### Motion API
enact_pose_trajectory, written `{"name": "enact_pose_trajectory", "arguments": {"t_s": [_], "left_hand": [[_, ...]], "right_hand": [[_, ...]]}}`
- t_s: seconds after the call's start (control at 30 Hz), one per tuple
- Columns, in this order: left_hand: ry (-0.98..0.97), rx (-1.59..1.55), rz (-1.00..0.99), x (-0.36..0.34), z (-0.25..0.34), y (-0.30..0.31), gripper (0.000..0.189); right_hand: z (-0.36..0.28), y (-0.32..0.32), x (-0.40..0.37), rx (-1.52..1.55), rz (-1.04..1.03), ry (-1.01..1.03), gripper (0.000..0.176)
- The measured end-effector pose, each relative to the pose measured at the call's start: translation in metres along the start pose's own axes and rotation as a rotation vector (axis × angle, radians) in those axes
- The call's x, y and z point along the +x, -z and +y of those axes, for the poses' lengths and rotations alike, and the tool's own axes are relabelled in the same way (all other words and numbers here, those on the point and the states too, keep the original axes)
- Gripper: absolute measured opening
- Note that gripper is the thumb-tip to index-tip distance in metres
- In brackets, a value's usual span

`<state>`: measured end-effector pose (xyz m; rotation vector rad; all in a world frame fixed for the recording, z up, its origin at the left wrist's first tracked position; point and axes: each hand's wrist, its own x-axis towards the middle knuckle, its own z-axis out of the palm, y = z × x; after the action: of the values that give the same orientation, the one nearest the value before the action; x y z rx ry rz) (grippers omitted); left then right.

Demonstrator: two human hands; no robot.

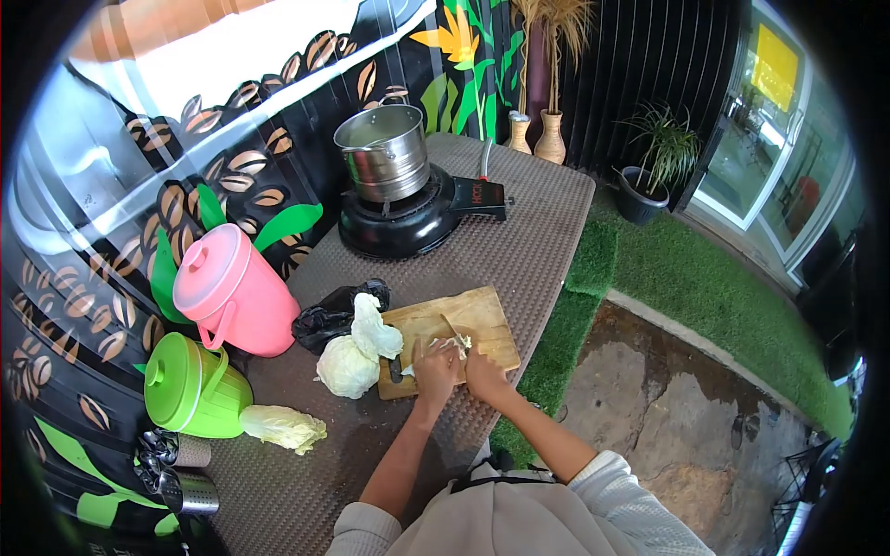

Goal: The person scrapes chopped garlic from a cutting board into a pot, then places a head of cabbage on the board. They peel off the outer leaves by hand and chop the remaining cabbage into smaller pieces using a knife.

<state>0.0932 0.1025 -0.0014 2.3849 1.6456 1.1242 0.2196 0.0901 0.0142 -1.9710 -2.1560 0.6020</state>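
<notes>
A wooden cutting board point(491, 320) lies near the table's front edge, with both my hands over it. My left hand point(436, 371) has its fingers bent down onto chopped pale cabbage point(456, 344). Close beside it, my right hand point(485, 374) is closed around a knife, its handle hidden in the grip; the thin blade point(451, 325) points away over the board. A small dark oblong thing point(396, 371) rests at the board's left side. Left of the board sits a round cabbage point(348, 368), a loose cabbage leaf point(374, 326) leaning above it.
A black plastic bag point(329, 318) lies behind the cabbage. Pink point(246, 296) and green point(195, 389) lidded buckets stand left, near a long leafy cabbage point(283, 427) and a metal utensil holder point(190, 491). At the back, a steel pot point(383, 153) sits on a black gas stove point(399, 227).
</notes>
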Motion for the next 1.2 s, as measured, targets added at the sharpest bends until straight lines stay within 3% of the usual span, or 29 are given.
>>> {"name": "enact_pose_trajectory", "arguments": {"t_s": [0.17, 0.23, 0.37, 0.4, 0.47, 0.77, 0.87, 1.0, 1.1, 1.17, 1.2], "left_hand": [[0.146, -0.231, 0.031, -0.001, -0.008, -0.009, 0.015], [0.129, -0.220, 0.029, -0.001, -0.012, -0.012, 0.015], [0.179, -0.264, -0.001, -0.003, -0.011, -0.012, 0.018], [0.178, -0.266, 0.002, -0.004, -0.010, -0.014, 0.018], [0.162, -0.223, 0.028, -0.005, -0.011, -0.015, 0.018], [0.143, -0.188, 0.047, -0.008, -0.016, -0.019, 0.018], [0.146, -0.081, 0.090, -0.004, 0.001, 0.001, 0.020], [0.182, -0.104, 0.035, -0.010, -0.011, -0.014, 0.022], [0.188, -0.127, 0.094, -0.015, -0.007, -0.019, 0.023], [0.061, 0.144, 0.176, -0.018, -0.001, -0.017, 0.022], [0.085, 0.130, 0.170, -0.018, 0.000, -0.017, 0.022]], "right_hand": [[-0.001, -0.004, -0.022, -0.041, 0.052, 0.046, 0.021], [-0.003, -0.013, -0.024, 0.054, 0.042, -0.090, 0.022], [-0.001, -0.017, -0.013, 0.063, 0.030, -0.077, 0.022], [0.001, -0.010, -0.009, 0.061, 0.032, -0.076, 0.022], [0.005, 0.005, -0.002, 0.040, -0.101, 0.014, 0.038], [-0.005, -0.007, -0.012, 0.091, -0.095, -0.136, 0.035], [-0.003, 0.022, -0.001, 0.048, -0.181, 0.001, 0.033], [0.003, 0.025, 0.005, 0.003, -0.265, -0.007, 0.034], [0.004, -0.001, -0.016, -0.035, -0.093, 0.036, 0.029], [-0.001, -0.020, -0.021, -0.013, 0.089, -0.077, 0.023], [-0.002, -0.027, -0.022, -0.073, 0.232, -0.010, 0.019]]}}
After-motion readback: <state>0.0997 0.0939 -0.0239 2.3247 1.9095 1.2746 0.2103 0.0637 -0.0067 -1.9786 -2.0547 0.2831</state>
